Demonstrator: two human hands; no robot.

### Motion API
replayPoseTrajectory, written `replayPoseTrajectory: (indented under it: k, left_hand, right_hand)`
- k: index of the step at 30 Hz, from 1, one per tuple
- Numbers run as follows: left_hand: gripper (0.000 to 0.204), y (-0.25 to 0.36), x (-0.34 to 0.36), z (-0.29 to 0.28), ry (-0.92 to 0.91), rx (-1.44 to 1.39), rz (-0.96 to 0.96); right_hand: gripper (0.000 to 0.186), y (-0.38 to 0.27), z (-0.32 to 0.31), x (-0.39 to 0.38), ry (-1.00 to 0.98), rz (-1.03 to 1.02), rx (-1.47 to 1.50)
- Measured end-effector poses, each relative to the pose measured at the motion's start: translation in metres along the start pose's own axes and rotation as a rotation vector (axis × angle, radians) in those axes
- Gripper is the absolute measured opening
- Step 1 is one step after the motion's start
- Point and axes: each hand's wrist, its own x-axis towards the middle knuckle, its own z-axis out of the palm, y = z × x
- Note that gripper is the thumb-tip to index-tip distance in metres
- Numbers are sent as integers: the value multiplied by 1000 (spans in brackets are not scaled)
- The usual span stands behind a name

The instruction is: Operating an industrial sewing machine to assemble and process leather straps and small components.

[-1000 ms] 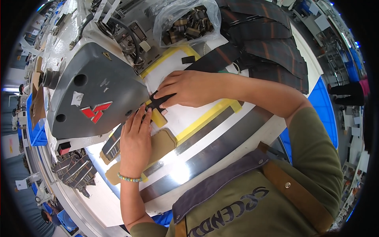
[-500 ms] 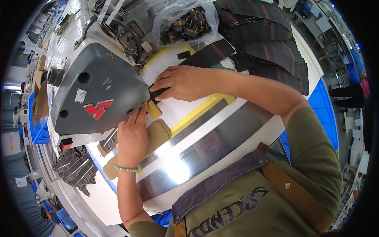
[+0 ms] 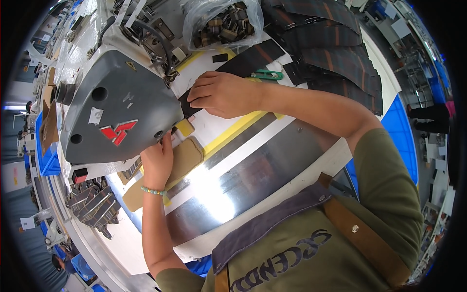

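A grey sewing machine head [image 3: 121, 104] with a red emblem stands at the left. Just right of its tip, my right hand [image 3: 221, 95] is closed over a dark fabric strip [image 3: 185, 103], fingers bent and pressed together. Dark checked fabric [image 3: 258, 57] with a rust stripe lies behind that hand. My left hand [image 3: 158, 161], wearing a beaded bracelet, reaches to the lower edge of the machine head. The machine hides most of its fingers, so I cannot see what they touch. Beside it lie a tan card piece [image 3: 186, 158] and a small yellow block [image 3: 185, 128].
A green-handled cutter [image 3: 267, 74] lies beyond my right wrist. Behind it stands a clear plastic bag [image 3: 194, 29] of small folded checked pieces. Dark plaid panels [image 3: 335, 58] are stacked at the far right. More striped pieces [image 3: 97, 207] hang at the left.
My left hand has moved left and its fingers have gone behind the machine's edge. My right hand's fingers have drawn closer together. The green cutter now shows more fully.
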Motion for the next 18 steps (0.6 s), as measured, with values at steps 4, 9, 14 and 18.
replayPoseTrajectory:
  k: [4, 9, 14, 18]
  left_hand:
    - [27, -19, 8, 11, 45, -179, -86]
    - [29, -23, 14, 14, 6, -338, -160]
    - [27, 3, 5, 0, -24, -374, -244]
    - [23, 28, -5, -5, -5, -353, -86]
  right_hand:
    - [23, 0, 0, 0, -4, -11, -3]
    - [23, -2, -4, 0, -24, -57, 23]
    - [33, -9, -8, -1, -138, -164, 177]
    - [50, -25, -12, -10, -223, 30, 188]
